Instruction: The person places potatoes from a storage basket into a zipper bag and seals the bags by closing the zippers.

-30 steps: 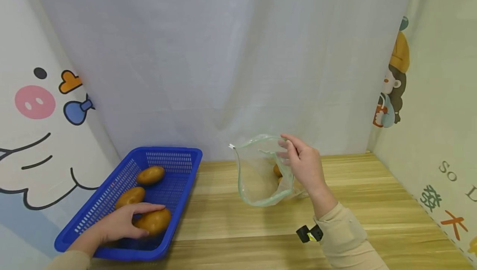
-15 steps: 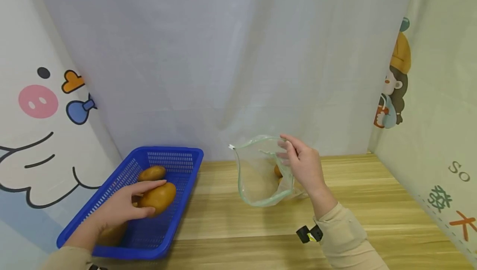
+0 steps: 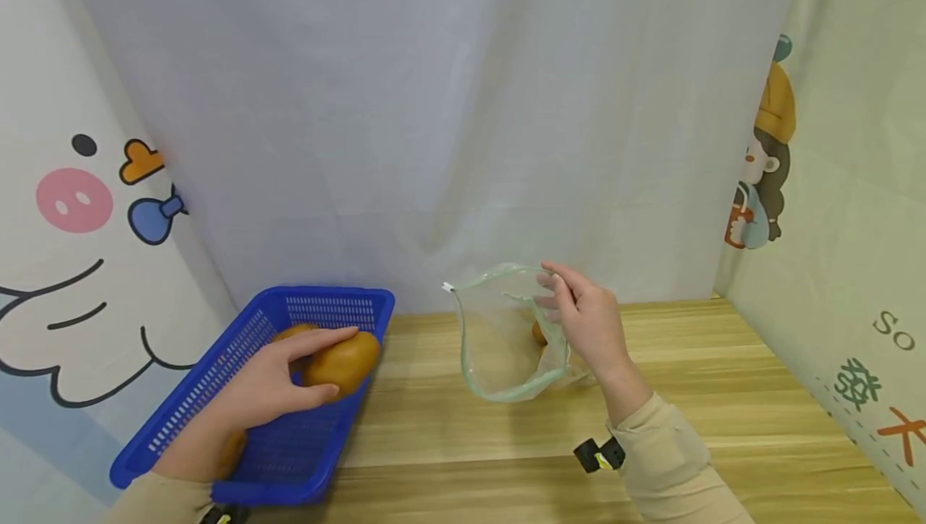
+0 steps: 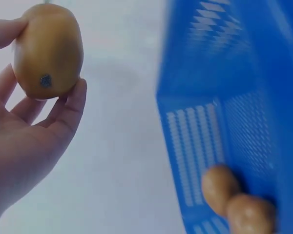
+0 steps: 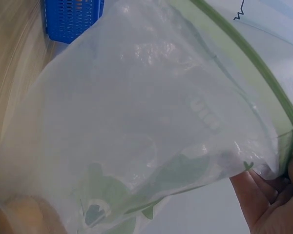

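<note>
My left hand [image 3: 260, 383] holds a smooth brown potato [image 3: 346, 362] between thumb and fingers, over the right side of the blue basket [image 3: 334, 292]. A dark patch marks the potato's end in the left wrist view, where the fingers [image 4: 73, 109] curl round it. In the head view, my right hand [image 3: 593, 323] pinches the rim of a clear zip bag [image 3: 495, 339] with a pale green edge. The bag's mouth gapes toward the basket. Brown potatoes [image 3: 538, 333] show inside its far end, partly hidden by the plastic.
More potatoes lie in the basket, one [image 3: 291, 333] at the back behind my left hand and another [image 3: 231, 453] under the wrist. A white slider [image 3: 448, 287] sits on the bag's left corner. The wooden table [image 3: 434, 444] meets a pale curtain [image 3: 419, 146] behind.
My left hand has lifted the potato from the basket's near part and carried it up and rightward to the basket's right rim. The right hand and bag have stayed nearly still.
</note>
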`<state>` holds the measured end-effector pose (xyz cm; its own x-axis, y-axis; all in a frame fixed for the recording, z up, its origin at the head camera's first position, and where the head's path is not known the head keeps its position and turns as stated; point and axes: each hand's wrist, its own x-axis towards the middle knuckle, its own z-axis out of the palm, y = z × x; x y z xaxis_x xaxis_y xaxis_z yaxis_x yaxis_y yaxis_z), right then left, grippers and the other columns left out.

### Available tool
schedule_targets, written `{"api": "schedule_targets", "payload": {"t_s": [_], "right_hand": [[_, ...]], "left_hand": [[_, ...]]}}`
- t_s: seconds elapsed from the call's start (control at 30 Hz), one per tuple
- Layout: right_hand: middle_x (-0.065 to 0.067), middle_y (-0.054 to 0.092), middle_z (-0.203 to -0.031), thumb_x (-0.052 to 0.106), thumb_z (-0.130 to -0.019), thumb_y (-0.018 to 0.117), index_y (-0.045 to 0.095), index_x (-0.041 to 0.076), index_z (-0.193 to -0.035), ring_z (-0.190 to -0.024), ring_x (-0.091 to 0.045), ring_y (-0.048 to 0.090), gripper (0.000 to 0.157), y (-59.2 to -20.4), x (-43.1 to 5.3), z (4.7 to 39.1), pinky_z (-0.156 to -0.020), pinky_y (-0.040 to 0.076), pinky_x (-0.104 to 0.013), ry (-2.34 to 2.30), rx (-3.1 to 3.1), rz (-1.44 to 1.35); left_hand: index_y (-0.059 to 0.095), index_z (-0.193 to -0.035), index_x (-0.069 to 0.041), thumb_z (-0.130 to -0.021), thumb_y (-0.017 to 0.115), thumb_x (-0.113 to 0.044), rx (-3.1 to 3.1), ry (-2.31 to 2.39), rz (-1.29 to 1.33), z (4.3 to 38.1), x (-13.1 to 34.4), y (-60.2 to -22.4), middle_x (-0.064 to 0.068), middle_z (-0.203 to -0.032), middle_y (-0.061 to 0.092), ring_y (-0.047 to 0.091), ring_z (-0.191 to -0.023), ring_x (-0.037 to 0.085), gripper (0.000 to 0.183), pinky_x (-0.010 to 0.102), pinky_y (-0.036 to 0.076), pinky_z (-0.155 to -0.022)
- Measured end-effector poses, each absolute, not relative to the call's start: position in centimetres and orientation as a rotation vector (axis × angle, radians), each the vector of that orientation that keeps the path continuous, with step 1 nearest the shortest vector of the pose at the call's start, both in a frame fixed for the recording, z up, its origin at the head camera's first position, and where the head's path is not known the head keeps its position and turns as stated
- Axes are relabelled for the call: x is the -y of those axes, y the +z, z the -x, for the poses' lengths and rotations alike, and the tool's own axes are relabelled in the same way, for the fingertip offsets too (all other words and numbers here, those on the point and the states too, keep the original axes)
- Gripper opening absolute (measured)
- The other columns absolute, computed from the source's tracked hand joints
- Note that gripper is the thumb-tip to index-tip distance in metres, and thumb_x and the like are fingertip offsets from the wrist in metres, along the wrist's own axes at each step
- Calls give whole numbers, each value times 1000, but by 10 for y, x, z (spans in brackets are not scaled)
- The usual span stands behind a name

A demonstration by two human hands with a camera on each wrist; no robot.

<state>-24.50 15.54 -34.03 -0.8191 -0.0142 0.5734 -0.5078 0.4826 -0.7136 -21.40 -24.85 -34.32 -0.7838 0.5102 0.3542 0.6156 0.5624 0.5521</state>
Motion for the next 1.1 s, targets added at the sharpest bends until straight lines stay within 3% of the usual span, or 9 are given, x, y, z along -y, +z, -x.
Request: {"api": "schedule_targets", "payload": {"t_s": [0.2, 0.37, 0.63, 0.93, 1.1], "right_hand": [[-18, 70, -113, 13, -106, 46, 61, 3, -134, -84, -30, 73, 33, -340, -155, 245, -60, 58, -27, 1315, 2224, -431], [-19, 70, -113, 13, -106, 46, 61, 2, -134, -85, -30, 73, 33, -342, -155, 245, -63, 59, -28, 1329, 2219, -441], [-19, 70, -113, 13, -106, 46, 61, 3, -133, -85, -30, 73, 33, -340, -155, 245, -66, 59, -29, 1332, 2210, -444], [-19, 70, -113, 13, -106, 47, 62, 2, -132, -85, -31, 73, 32, -341, -155, 246, -65, 59, -29, 1351, 2192, -450], [-20, 70, -114, 13, -106, 47, 61, 2, -133, -86, -31, 73, 32, -342, -155, 246, -65, 59, -29, 1364, 2193, -460]], "left_hand": [[56, -142, -17, -83, 80, -14, 2609, -1074, 984, 209, 219, -333, 4, -137, 59, 58, -117, 19, 64, 29, 52, -91], [57, -141, -19, -79, 81, -10, 2588, -1089, 964, 203, 190, -328, 1, -140, 57, 54, -124, 23, 67, 38, 50, -96], [60, -139, -20, -78, 81, -10, 2465, -1067, 1006, 204, 145, -323, 1, -133, 60, 58, -117, 22, 66, 41, 53, -88], [64, -134, -14, -71, 83, -10, 2322, -993, 1061, 210, 93, -331, 6, -133, 60, 55, -116, 28, 66, 45, 52, -90], [63, -135, -13, -71, 83, -7, 2301, -916, 1099, 216, 71, -340, 7, -134, 59, 54, -114, 28, 67, 42, 53, -86]]}}
